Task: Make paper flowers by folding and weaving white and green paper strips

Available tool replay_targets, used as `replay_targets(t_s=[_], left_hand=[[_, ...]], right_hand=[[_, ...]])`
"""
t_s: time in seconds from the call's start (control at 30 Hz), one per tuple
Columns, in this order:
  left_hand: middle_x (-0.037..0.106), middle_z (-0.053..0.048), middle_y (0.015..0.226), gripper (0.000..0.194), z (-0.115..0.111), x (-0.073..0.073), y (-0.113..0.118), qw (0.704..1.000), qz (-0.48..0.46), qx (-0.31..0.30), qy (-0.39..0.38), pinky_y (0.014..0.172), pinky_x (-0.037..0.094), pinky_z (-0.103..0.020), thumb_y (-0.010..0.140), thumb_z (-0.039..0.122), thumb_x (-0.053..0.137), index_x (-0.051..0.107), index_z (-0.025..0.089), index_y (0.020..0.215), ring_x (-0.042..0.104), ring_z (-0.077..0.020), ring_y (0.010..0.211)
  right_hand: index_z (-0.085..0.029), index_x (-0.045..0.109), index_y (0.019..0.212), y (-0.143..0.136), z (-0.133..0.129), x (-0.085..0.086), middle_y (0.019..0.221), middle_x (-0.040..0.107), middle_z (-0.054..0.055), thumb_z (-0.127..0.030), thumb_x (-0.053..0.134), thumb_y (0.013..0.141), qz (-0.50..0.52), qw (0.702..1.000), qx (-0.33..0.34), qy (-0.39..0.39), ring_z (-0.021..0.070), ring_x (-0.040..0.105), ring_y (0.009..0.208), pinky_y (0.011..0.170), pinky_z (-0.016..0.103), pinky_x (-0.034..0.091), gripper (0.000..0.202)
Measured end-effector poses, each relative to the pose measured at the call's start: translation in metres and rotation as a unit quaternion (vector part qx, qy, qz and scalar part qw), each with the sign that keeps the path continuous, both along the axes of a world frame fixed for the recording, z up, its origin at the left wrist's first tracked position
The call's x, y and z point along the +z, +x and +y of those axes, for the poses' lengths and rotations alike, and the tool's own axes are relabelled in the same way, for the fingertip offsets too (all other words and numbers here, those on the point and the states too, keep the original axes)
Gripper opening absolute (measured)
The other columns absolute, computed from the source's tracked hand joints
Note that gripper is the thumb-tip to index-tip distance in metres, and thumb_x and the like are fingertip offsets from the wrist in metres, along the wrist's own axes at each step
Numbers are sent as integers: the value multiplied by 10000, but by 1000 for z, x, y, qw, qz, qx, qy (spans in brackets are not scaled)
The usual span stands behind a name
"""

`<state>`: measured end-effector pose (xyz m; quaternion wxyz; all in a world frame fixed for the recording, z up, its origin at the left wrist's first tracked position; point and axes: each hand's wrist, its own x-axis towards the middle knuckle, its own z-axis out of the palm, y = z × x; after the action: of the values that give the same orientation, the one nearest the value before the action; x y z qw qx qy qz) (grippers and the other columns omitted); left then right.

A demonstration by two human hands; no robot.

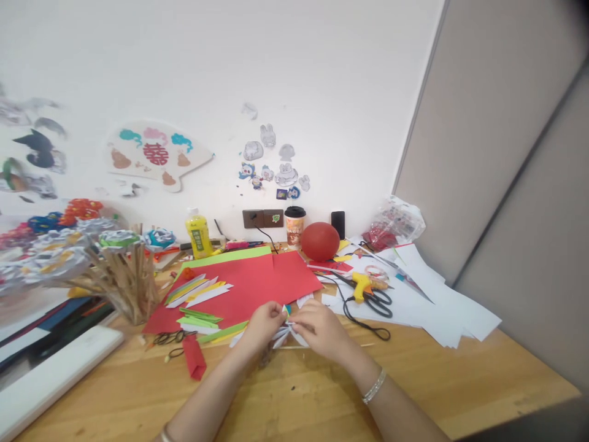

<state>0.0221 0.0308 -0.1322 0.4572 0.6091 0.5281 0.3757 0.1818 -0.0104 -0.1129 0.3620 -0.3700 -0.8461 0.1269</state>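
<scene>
Over the middle of the wooden table [294,405], my left hand [263,325] and my right hand [324,331] meet at a small paper flower [281,336]. White folded strips spread below it, and a bit of teal and yellow paper shows between my fingertips. Both hands are closed in a pinch on it; the exact grip points are partly hidden by the fingers. A thin stick lies on the table just beneath the flower. Left of my left hand lie green and yellow paper strips [202,316] and a folded red paper piece [194,357].
Behind my hands lies red paper [251,276] with cut strips [197,291]. To the right are a yellow glue gun [361,286], black-handled scissors [380,302] and white sheets [442,313]. Farther back stand a bottle [199,235], a cup [294,228] and a red balloon [321,241].
</scene>
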Motion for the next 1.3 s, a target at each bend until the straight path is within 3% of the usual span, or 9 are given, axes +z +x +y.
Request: replay_targets(t_s=[0.17, 0.4, 0.57, 0.73, 0.83, 0.93, 1.03, 1.13, 1.3], left_hand=[[487, 58, 471, 211, -2, 0, 2, 1000, 16, -4, 18, 468, 321, -220, 551, 341, 605, 488, 167, 571, 448, -104, 464], [461, 57, 446, 215, -3, 0, 2, 999, 30, 16, 14, 460, 322, -220, 579, 362, 585, 464, 184, 570, 452, -116, 461], [481, 48, 475, 161, -6, 5, 3, 999, 38, 6, 14, 463, 327, -221, 573, 302, 569, 473, 173, 580, 448, -112, 469], [489, 48, 473, 189, -5, 8, 2, 999, 45, -5, 18, 468, 328, -223, 577, 331, 562, 467, 170, 552, 437, -107, 464], [490, 52, 471, 204, -6, 10, 1, 999, 45, -15, 19, 470, 330, -222, 562, 346, 575, 480, 166, 546, 449, -110, 472], [520, 41, 498, 233, -8, 14, 1, 999, 35, -26, 15, 486, 359, -227, 568, 378, 583, 508, 158, 579, 491, -121, 496], [573, 23, 557, 318, -9, 19, 1, 999, -21, -6, -28, 494, 407, -251, 607, 448, 560, 518, 157, 730, 537, -136, 496], [596, 10, 584, 360, -8, 21, -1, 997, -66, 14, -36, 525, 444, -267, 550, 419, 644, 507, 156, 754, 575, -150, 531], [624, -21, 647, 363, -4, 19, -2, 997, -72, -14, 19, 615, 477, -297, 470, 325, 721, 549, 141, 732, 609, -178, 649]], right_hand=[[-209, 615, 963, -2, -4, 2, 860, 617, 44, -312, 526, 809, 7, 999, -29, -34, 167, 513, 808, 710, 273, 381, 206], [-194, 622, 834, -4, -6, -2, 831, 586, 45, -287, 507, 821, -43, 999, -14, 19, 173, 492, 802, 717, 282, 370, 148], [-211, 600, 909, -5, -6, -4, 857, 576, 38, -335, 670, 681, -59, 998, -35, 12, 189, 485, 812, 678, 279, 374, 269], [-190, 608, 812, -4, -2, -7, 861, 586, 43, -147, 562, 770, -56, 998, -20, 31, 170, 495, 842, 724, 267, 373, 76], [-193, 601, 830, -3, -3, -6, 857, 583, 33, -185, 597, 752, -49, 998, -23, 19, 163, 501, 827, 712, 260, 375, 78], [-193, 590, 845, -4, -4, -4, 819, 582, 18, -245, 667, 689, -52, 997, -52, -12, 159, 509, 774, 665, 248, 370, 182], [-181, 590, 791, -6, -4, -6, 773, 589, 15, -243, 676, 676, -32, 993, -110, -39, 155, 518, 740, 633, 238, 358, 156], [-178, 604, 812, -8, -3, -8, 784, 604, 20, -288, 700, 649, 7, 988, -136, -73, 157, 532, 744, 629, 231, 360, 219], [-200, 641, 747, -5, -2, -4, 752, 621, 20, -310, 554, 784, 28, 989, -130, -59, 158, 539, 765, 671, 248, 369, 145]])
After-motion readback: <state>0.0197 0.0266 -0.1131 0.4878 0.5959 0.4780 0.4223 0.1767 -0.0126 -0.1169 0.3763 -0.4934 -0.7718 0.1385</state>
